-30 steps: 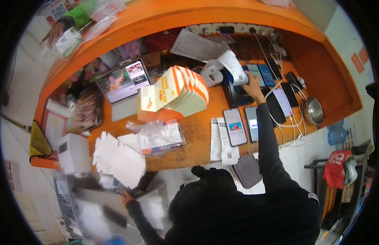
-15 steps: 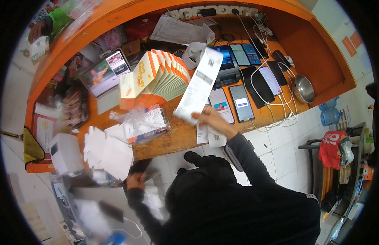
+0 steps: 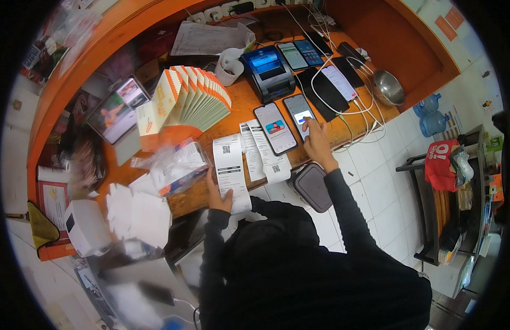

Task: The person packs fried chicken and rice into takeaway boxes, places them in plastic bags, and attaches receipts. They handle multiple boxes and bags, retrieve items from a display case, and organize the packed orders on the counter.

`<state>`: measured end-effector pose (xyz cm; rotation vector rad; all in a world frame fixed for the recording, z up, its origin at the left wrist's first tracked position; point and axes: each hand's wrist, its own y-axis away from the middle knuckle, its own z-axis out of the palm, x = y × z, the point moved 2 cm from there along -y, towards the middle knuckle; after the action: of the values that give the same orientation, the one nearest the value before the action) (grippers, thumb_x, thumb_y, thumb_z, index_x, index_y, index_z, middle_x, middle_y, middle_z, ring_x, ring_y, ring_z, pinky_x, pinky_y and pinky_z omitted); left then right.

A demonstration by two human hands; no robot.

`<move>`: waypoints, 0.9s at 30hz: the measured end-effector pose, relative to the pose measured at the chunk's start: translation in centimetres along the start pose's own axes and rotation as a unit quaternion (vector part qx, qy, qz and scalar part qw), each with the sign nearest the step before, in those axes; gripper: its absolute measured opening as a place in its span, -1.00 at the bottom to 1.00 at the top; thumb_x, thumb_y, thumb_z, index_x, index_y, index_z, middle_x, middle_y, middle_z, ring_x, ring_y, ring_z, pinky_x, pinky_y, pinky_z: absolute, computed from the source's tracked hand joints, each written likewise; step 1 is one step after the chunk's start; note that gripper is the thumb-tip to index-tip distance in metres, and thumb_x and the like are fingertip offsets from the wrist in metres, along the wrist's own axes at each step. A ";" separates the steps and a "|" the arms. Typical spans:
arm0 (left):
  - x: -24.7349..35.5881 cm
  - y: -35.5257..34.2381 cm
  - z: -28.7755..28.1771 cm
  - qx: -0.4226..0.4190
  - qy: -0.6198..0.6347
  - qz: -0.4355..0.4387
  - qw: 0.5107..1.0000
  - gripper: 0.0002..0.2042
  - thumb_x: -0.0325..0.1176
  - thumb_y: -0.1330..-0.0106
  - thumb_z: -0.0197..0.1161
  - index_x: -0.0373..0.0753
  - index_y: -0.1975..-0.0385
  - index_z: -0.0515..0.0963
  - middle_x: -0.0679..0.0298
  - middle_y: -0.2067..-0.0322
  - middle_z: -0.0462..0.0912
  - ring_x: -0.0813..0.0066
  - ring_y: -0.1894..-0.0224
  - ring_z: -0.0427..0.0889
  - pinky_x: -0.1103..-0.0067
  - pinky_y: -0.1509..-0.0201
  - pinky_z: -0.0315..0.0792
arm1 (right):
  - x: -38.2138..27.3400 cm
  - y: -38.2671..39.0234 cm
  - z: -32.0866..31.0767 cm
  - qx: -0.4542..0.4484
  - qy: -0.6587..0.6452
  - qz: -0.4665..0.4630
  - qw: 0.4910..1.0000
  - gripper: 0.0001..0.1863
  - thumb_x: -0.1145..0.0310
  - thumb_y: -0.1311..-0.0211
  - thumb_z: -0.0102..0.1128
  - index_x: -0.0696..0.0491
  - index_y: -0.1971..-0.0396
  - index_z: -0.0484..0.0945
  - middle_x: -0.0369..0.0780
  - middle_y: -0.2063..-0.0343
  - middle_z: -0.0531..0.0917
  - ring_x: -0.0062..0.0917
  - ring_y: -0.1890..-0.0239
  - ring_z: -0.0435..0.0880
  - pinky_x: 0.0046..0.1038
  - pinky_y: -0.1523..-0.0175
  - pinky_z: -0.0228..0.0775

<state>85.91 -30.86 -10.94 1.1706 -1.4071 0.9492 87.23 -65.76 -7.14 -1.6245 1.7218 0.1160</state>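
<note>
At the desk's front edge my left hand (image 3: 221, 199) pinches a long white printed paper slip (image 3: 229, 168), thumb on its face. Two more printed slips (image 3: 268, 162) lie beside it, hanging toward the edge. My right hand (image 3: 318, 146) holds nothing; its index finger reaches onto the lit screen of a dark phone (image 3: 299, 107), the other fingers partly bent. Left of that lies another phone (image 3: 274, 127) with a light screen. Behind them stands a black and blue label printer (image 3: 268, 71).
On the left are a fanned stack of orange-and-cream cardboard packages (image 3: 194, 102), a clear plastic bag (image 3: 175, 165), white papers (image 3: 136, 212) and a tablet (image 3: 120, 113). More phones (image 3: 340, 82), white cables and a metal bowl (image 3: 388, 88) occupy the right side.
The printed slip has passed from my right hand to my left and come down to the desk edge. My left hand has risen from below the desk; my right has moved onto the phone.
</note>
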 end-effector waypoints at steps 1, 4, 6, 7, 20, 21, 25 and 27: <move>0.0 0.2 0.0 -0.007 -0.003 0.014 1.000 -0.21 -0.80 -0.09 0.08 -0.23 -0.40 0.05 0.08 -0.19 0.40 0.29 -0.16 0.50 0.50 -0.24 0.38 | 1.1 0.1 0.2 -0.029 0.027 0.005 0.999 -0.58 0.70 0.11 0.00 0.03 0.17 0.39 -0.18 0.21 0.51 -0.12 0.13 0.38 -0.17 0.03 0.16; 0.2 0.5 -0.2 -0.063 -0.117 0.050 0.990 -0.23 -0.83 -0.04 0.01 -0.24 -0.37 0.15 0.15 -0.27 0.32 0.30 -0.26 0.39 0.52 -0.35 0.23 | 2.9 0.5 0.8 -0.076 0.054 0.019 0.995 -0.54 0.68 0.17 0.01 -0.02 0.16 0.39 -0.22 0.18 0.50 -0.14 0.03 0.32 -0.13 0.04 0.09; 0.6 0.8 -0.7 -0.094 -0.152 0.040 0.983 -0.25 -0.84 -0.04 -0.03 -0.26 -0.35 0.22 0.16 -0.28 0.31 0.30 -0.30 0.34 0.53 -0.40 0.14 | 2.7 0.7 0.8 -0.073 0.063 0.045 0.994 -0.54 0.68 0.17 0.01 -0.02 0.17 0.39 -0.24 0.18 0.50 -0.15 0.02 0.32 -0.13 0.03 0.09; 0.8 0.9 -0.8 -0.102 -0.132 0.020 0.986 -0.27 -0.84 -0.04 -0.04 -0.27 -0.34 0.25 0.15 -0.28 0.31 0.31 -0.32 0.31 0.54 -0.41 0.10 | 2.3 0.7 0.8 -0.086 0.074 0.078 0.991 -0.54 0.68 0.17 0.00 -0.02 0.17 0.39 -0.24 0.19 0.50 -0.16 0.01 0.31 -0.13 0.03 0.08; 4.2 -0.3 0.3 -0.076 0.165 0.015 0.983 -0.44 -0.71 -0.21 0.16 -0.28 -0.27 0.39 0.18 -0.14 0.54 0.55 -0.12 0.51 0.65 -0.19 0.36 | -12.6 10.1 6.5 -0.402 -0.382 0.148 0.819 -0.62 0.11 -0.25 0.29 0.20 0.27 0.68 -0.14 0.61 0.64 -0.51 0.54 0.59 -0.41 0.33 0.43; 4.0 -1.2 -0.2 -0.072 0.109 0.030 0.991 -0.47 -0.69 -0.20 0.20 -0.28 -0.23 0.43 0.19 -0.13 0.54 0.53 -0.12 0.51 0.62 -0.20 0.36 | -12.0 10.9 7.1 -0.447 -0.311 0.136 0.828 -0.63 0.13 -0.24 0.31 0.19 0.28 0.69 -0.15 0.55 0.66 -0.51 0.50 0.60 -0.42 0.29 0.44; 2.5 -4.8 -0.9 -0.046 -0.010 0.034 0.998 -0.62 -0.56 -0.21 0.33 -0.25 -0.06 0.58 0.17 0.04 0.66 0.45 0.01 0.58 0.56 -0.12 0.41 | -8.9 14.1 10.0 -0.512 -0.208 0.115 0.825 -0.66 0.14 -0.16 0.37 0.17 0.39 0.74 -0.11 0.48 0.72 -0.42 0.44 0.67 -0.40 0.23 0.47; 1.8 -6.0 -0.5 -0.010 -0.105 0.116 0.988 -0.64 -0.55 -0.21 0.33 -0.22 -0.04 0.59 0.10 0.09 0.68 0.41 0.08 0.61 0.55 -0.08 0.42 | -7.3 15.3 11.9 -0.504 -0.231 0.183 0.812 -0.65 0.11 -0.13 0.38 0.14 0.41 0.75 -0.13 0.56 0.72 -0.40 0.52 0.68 -0.36 0.28 0.49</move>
<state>91.86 -31.95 -9.33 1.1346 -1.7481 0.9894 78.33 -50.49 -17.88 -1.6594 1.6033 1.7161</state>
